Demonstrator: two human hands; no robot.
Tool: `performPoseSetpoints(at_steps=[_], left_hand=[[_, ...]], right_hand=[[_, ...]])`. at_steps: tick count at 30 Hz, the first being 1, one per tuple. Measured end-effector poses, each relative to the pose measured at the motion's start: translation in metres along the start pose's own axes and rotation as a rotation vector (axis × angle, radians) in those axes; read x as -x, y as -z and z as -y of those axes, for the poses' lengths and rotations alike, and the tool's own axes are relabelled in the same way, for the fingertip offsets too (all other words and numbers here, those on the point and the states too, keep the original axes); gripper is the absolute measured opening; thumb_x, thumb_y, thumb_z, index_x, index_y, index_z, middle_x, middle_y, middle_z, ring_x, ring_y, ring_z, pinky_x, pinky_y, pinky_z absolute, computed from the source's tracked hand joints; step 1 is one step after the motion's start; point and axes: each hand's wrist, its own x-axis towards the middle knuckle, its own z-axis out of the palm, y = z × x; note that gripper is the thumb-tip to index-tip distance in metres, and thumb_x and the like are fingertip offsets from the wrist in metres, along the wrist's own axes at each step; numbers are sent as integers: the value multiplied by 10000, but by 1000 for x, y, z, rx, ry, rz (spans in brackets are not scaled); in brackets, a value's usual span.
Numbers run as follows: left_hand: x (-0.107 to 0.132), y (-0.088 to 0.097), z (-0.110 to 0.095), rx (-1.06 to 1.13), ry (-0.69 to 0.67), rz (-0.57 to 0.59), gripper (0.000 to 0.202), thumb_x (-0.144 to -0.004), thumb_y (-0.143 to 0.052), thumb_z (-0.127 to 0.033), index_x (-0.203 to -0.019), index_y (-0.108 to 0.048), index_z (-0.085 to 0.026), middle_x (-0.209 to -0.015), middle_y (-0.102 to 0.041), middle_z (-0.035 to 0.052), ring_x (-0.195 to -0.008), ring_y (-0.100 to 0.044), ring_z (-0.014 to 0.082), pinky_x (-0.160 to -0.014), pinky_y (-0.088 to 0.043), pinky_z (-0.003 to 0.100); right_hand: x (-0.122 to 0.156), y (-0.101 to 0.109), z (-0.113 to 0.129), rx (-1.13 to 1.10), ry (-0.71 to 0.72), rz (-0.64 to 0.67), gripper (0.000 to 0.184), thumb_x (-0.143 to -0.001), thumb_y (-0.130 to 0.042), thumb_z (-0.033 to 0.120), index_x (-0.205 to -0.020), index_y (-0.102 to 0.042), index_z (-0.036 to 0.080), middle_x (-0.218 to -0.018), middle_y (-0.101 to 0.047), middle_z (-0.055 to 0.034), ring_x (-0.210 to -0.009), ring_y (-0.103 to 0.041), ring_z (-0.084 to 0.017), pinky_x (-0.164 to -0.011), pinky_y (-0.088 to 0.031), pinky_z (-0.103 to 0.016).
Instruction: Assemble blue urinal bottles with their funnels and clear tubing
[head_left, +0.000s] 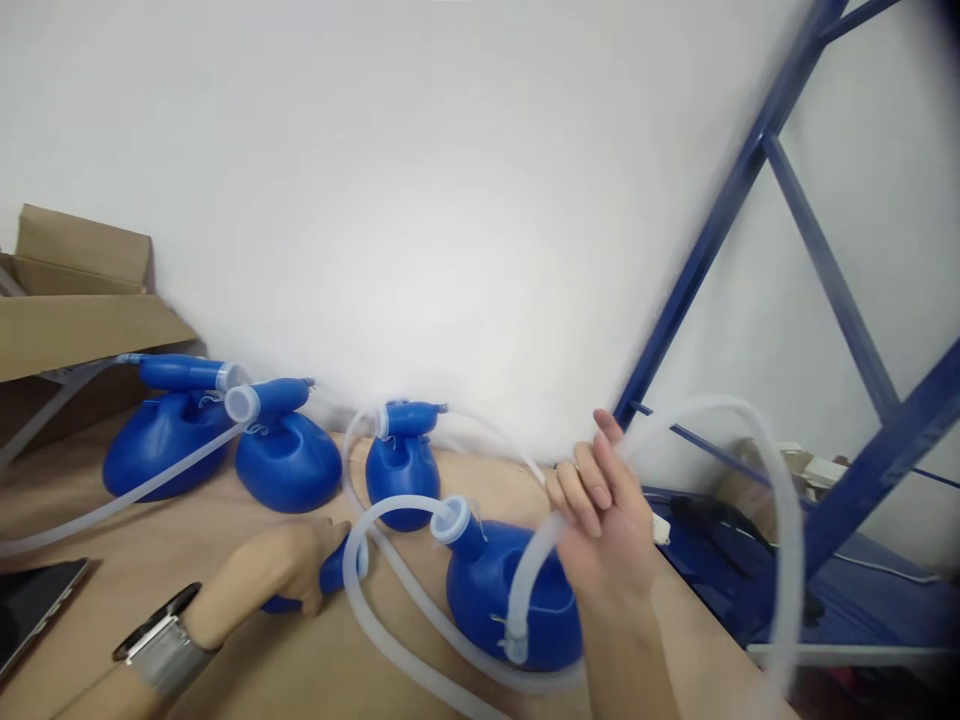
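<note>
1. Head view: right hand (pixel 607 525) is curled loosely round a translucent hose (pixel 527 585), fingers bent over it, thumb hidden. From the hand the hose drops to a clip on the near container (pixel 487 590). The other way it arcs off to the hand's right in a blurred loop.
2. Left hand (pixel 289 570) is wrapped tight on a blue nozzle piece (pixel 334 578), low on the surface (pixel 225 540). A second tube (pixel 390 510) meets that piece just past the fingertips.
3. Near container sits between the two hands. Second tube is already on its white-rimmed neck.
4. Judgement: this unit looks part-assembled. Neck tube is on and the hose is clipped at the side, but the big loop and the nozzle piece are not yet laid down.
5. Beyond the left hand, three back containers (pixel 289 465) stand by the wall with nozzles and tubing fitted; they look finished.
6. Wristwatch (pixel 161 645) on the left wrist, dark screen (pixel 34 605) just outside it, cardboard box (pixel 75 320) far beyond. Blue rack frame (pixel 825 270) rises beyond the right hand.
</note>
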Motion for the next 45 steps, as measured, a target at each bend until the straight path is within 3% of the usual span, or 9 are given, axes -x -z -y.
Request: performPoseSetpoints(at_steps=[4,8,11,16,20,30,34,40,45], left_hand=[[6,36,9,-61,13,92,479,-581,-671,-298,-1045,-743,-202,-965,-769,123,-934,-737,437,-793,-581,501],[21,87,26,-15,-103,-231,533,-698,-681,-388,-1194,-660,-193,-1151,-721,125,-1118,-666,412,-986,-523,520],[30,103,11,137,-242,-490,463,-777,-719,-491,-1151,-633,-232,-1209,-671,76,-1134,-640,344,-1002,-521,465],[30,75,-42,514,-386,-304,653,-732,-825,-412,-1323,-579,-284,-1240,-698,27,-1149,-670,291,-978,-572,388],[37,47,-69,492,-458,-106,983,-670,-869,-289,-1541,-430,-409,-1475,-615,16,-1340,-596,325,-1098,-534,431],[52,10,-88,221,-531,-34,1091,-662,-909,-319,-1553,-336,-582,-1528,-574,-33,-1319,-624,365,-1038,-597,463],[37,-3,-91,234,-515,-31,1002,-676,-908,-367,-1530,-418,-555,-1531,-564,-10,-1322,-614,371,-1049,-580,450],[26,8,-88,316,-540,-218,855,-776,-789,-251,-1529,-455,-482,-1436,-612,-9,-1169,-684,253,-967,-584,314],[35,41,-78,308,-534,-345,744,-808,-732,-297,-1498,-490,-434,-1398,-628,1,-1036,-716,232,-887,-603,296]], right_hand=[[-5,-13,-26,-191,34,-48,137,-853,-762,185,-966,-700,232,-439,-376,161,-327,-208,-36,-384,-304,-154],[-28,14,-40,-354,-109,-57,114,-833,-751,151,-874,-659,206,-458,-376,158,-344,-341,-27,-419,-348,-136],[-43,34,-53,-361,-168,-66,129,-824,-732,117,-828,-626,191,-454,-364,161,-342,-367,-14,-424,-350,-112],[-55,51,-68,-332,-201,-87,167,-830,-718,81,-805,-597,193,-452,-293,171,-334,-353,-19,-420,-364,-107],[-60,62,-68,-303,-186,-112,267,-844,-718,66,-739,-523,214,-461,-246,170,-337,-321,-31,-419,-375,-113],[-61,68,-58,-295,-136,-211,435,-860,-737,105,-637,-382,220,-428,-258,169,-314,-304,-16,-391,-352,-116],[-53,54,-57,-295,-126,-256,308,-842,-774,197,-705,-500,225,-439,-316,169,-333,-364,-27,-402,-375,-131],[-19,8,-68,-223,-435,-76,225,-808,-805,343,-921,-652,224,-534,-423,144,-504,-540,-80,-635,-543,-235],[-6,1,-75,-242,-543,52,253,-866,-750,393,-753,-610,216,-434,-248,171,-369,-232,-59,-490,-380,-202]])
